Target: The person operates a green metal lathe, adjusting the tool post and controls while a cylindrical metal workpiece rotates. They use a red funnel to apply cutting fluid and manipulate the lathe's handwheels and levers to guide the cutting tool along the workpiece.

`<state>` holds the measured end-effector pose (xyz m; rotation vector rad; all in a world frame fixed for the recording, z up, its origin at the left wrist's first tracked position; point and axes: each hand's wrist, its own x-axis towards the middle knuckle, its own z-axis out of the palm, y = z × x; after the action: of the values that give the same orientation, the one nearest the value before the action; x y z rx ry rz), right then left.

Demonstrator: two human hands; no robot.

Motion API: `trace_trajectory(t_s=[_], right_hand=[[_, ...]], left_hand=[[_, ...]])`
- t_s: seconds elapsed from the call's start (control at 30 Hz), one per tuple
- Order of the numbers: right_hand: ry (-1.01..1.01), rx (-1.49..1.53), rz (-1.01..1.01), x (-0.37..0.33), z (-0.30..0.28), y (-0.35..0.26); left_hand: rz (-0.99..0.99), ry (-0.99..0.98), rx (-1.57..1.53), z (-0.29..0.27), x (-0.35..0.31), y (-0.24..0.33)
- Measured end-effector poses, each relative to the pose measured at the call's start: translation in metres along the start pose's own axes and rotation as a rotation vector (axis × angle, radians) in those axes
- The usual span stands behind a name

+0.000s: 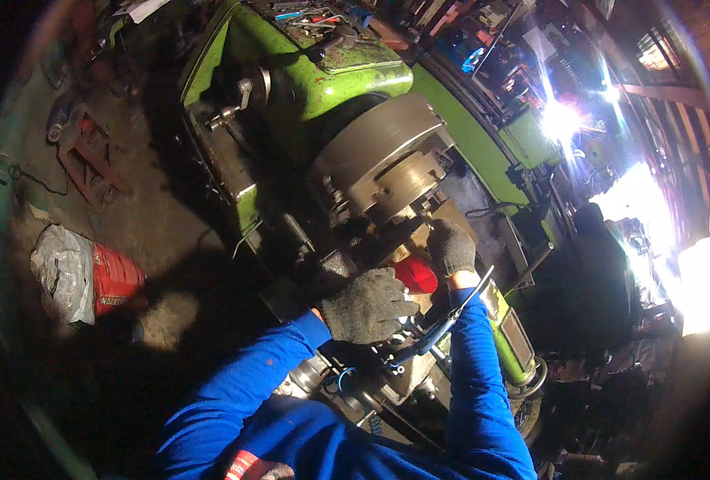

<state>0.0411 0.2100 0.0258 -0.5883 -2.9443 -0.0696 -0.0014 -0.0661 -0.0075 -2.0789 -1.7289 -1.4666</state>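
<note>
My left hand (367,308), in a dark grey knitted glove, is over the carriage of a green lathe (355,76). Its fingers are curled together toward the right, and whatever they grip is hidden beneath them. My right hand (452,248), gloved alike, reaches up close below the large round steel chuck (375,152). Its fingers bend inward in shadow, so what they hold does not show. Between both hands is a bright red round object (416,274), whose kind I cannot make out. A long bar with a blue part (439,332) slants across beside my right forearm.
Small tools (311,16) lie atop the lathe's headstock. A spring (297,232) and levers stick out on its left. On the floor stand a grey-and-red sack (91,276) and a rusty metal frame (95,160). Strong light glares at the right.
</note>
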Motion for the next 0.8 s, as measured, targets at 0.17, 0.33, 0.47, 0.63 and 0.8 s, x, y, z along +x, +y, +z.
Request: trace_trajectory(t_s=[0.17,0.33,0.47,0.63,0.8], right_hand=[[-0.122,-0.04,0.092,-0.005,-0.024,-0.01],[-0.112,-0.117,0.008,0.003,-0.004,0.004],[-0.195,-0.104,-0.048,-0.011,-0.017,-0.001],[-0.119,-0.025,-0.279,-0.006,-0.03,-0.001],[-0.096,-0.072,-0.275,0.006,-0.033,-0.019]], left_hand=[[-0.004,0.021,-0.023,0.004,-0.003,-0.001],[-0.013,-0.005,-0.015,-0.001,0.0,0.002],[-0.022,-0.014,-0.053,-0.001,-0.004,-0.001],[-0.002,0.057,-0.002,0.007,-0.006,-0.004],[-0.047,-0.053,0.013,-0.001,-0.003,-0.002]])
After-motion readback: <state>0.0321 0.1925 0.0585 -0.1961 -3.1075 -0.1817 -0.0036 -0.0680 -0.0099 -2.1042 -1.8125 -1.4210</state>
